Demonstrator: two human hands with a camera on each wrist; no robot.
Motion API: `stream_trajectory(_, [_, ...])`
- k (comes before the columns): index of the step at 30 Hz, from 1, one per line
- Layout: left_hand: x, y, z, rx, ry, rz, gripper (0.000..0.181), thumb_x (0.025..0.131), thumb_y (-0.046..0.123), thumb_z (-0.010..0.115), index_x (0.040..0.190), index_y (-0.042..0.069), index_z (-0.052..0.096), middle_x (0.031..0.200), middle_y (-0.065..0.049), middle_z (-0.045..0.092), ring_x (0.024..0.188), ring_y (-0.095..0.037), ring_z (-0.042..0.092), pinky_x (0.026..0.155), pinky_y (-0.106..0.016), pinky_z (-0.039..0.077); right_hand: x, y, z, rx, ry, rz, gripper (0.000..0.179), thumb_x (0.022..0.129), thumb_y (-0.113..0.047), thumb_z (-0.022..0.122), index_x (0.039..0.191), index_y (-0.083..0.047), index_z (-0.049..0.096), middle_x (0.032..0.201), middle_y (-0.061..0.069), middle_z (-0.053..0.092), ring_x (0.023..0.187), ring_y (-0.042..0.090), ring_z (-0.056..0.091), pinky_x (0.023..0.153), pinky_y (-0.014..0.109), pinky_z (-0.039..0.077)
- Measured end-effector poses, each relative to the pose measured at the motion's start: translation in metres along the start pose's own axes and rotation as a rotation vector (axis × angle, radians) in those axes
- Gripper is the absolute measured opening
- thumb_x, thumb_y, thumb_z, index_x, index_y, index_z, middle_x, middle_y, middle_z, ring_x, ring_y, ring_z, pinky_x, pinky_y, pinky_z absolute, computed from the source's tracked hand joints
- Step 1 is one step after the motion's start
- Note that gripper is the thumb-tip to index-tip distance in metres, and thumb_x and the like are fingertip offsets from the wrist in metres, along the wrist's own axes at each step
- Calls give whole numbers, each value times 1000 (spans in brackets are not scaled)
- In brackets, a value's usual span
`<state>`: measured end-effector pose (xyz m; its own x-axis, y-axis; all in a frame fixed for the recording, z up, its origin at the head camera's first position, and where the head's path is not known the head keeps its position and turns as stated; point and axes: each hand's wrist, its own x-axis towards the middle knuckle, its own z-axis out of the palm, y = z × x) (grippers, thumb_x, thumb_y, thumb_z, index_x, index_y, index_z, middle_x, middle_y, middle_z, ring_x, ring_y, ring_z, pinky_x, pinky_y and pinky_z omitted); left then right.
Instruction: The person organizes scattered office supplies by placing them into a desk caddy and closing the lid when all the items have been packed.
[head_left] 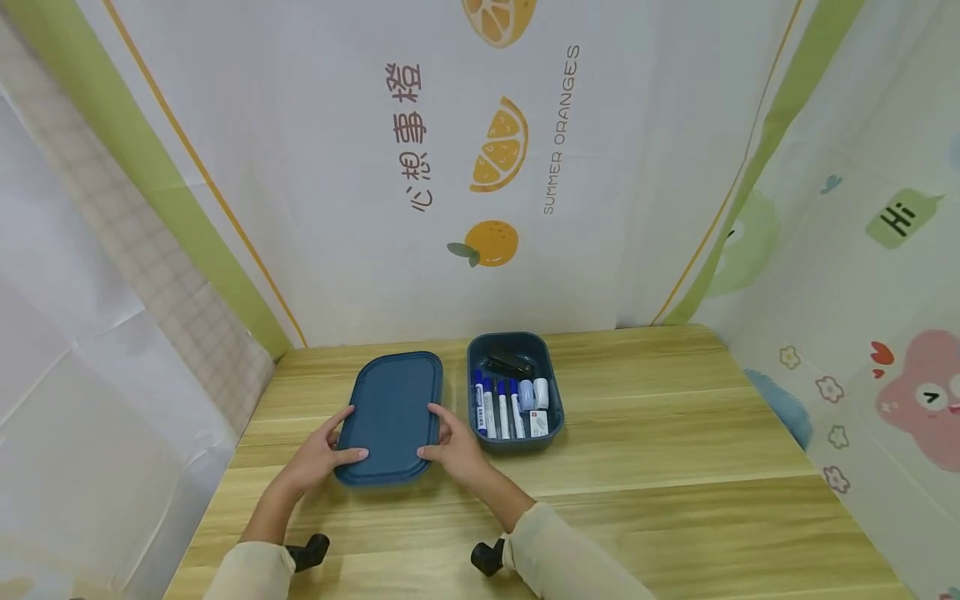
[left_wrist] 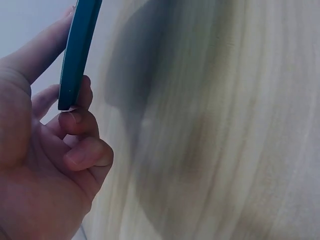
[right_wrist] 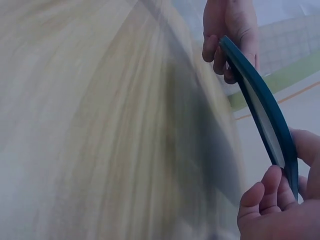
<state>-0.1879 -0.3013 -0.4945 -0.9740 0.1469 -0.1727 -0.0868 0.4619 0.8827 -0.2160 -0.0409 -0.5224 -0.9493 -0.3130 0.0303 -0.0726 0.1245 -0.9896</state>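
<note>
Both hands hold a dark blue rectangular lid [head_left: 395,412] over the table, to the left of the matching box [head_left: 555,412]. My left hand [head_left: 315,458] grips the lid's left edge, thumb on top and fingers beneath. On the opposite edge, my right hand [head_left: 456,446] grips it the same way. The right wrist view shows the lid [right_wrist: 265,110] raised off the wood, its shadow below. In the box lie several blue-capped markers [head_left: 503,412], a black stapler [head_left: 510,362], two small white and pale blue rolls [head_left: 534,393] and a small white box [head_left: 538,423].
The wood-grain table [head_left: 675,433] extends to the right of the box. A white curtain [head_left: 337,250] printed with oranges hangs along the back edge, and more printed cloth [head_left: 847,317] hangs at the right side. Black wrist mounts [head_left: 309,552] stick out at the sleeves.
</note>
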Motion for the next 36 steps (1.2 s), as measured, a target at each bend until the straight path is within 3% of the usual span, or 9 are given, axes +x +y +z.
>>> stream_trajectory(8, [6, 8, -4, -22, -3, -1, 93, 88, 23, 74, 157, 7, 13, 118, -26, 61, 101, -31, 65, 93, -49, 46, 1, -18, -7, 27, 2, -7, 74, 80, 4, 76, 146, -11, 45, 81, 2, 39, 73, 16, 38, 64, 29, 36])
stream_trajectory(16, [10, 20, -5, -51, 2, 25, 94, 89, 22, 74, 157, 11, 11, 117, -25, 62, 100, -30, 66, 91, -47, 48, -12, -63, -24, 46, -9, -20, 72, 81, 6, 73, 145, -1, 42, 81, 9, 44, 69, 14, 39, 64, 28, 37])
stream_trajectory(24, [13, 34, 0, -20, 36, 29, 96, 87, 26, 75, 157, 12, 12, 118, -24, 62, 104, -31, 64, 91, -46, 48, -11, -68, -36, 63, -17, -29, 74, 81, 7, 72, 147, -1, 39, 83, 9, 43, 71, 14, 40, 64, 26, 38])
stream_trajectory(36, [18, 51, 15, -8, 54, 32, 98, 86, 26, 76, 157, 11, 11, 102, -18, 66, 86, -23, 68, 79, -36, 51, -9, -62, -58, 45, -25, -72, 73, 81, 6, 71, 146, 4, 38, 81, 10, 51, 68, 14, 41, 62, 27, 38])
